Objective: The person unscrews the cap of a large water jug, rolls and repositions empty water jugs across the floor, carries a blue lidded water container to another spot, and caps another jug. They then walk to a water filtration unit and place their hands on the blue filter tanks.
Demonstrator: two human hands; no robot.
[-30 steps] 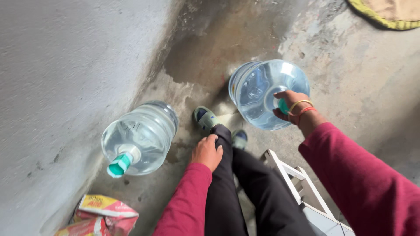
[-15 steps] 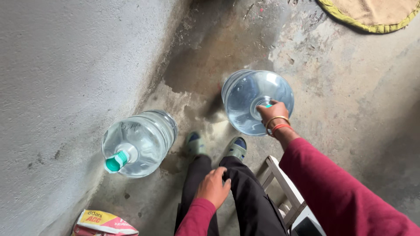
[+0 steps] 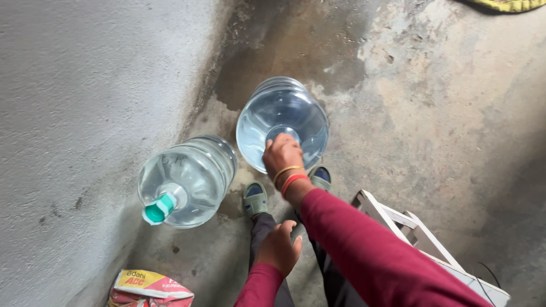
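Observation:
Two large clear water jugs stand on a concrete floor beside a grey wall. My right hand (image 3: pixel 282 154), with yellow and red bangles at the wrist, is closed over the neck and cap of the right jug (image 3: pixel 282 116). The left jug (image 3: pixel 187 179) leans toward the wall and shows a teal cap (image 3: pixel 159 208). My left hand (image 3: pixel 278 248) rests on my dark-trousered thigh, fingers loosely curled, holding nothing. Both arms wear maroon sleeves. My feet in green sandals (image 3: pixel 255 198) stand just behind the jugs.
A grey plastered wall (image 3: pixel 85 113) rises on the left. A yellow-and-red printed sack (image 3: pixel 149 287) lies at the wall's foot. A white stool frame (image 3: pixel 421 241) stands at my right. A yellow mat edge (image 3: pixel 506 4) shows at the top right. The floor is stained dark near the jugs.
My right hand has brought the right jug leftward, closer to the left jug and my feet. My left hand has slid lower along my thigh.

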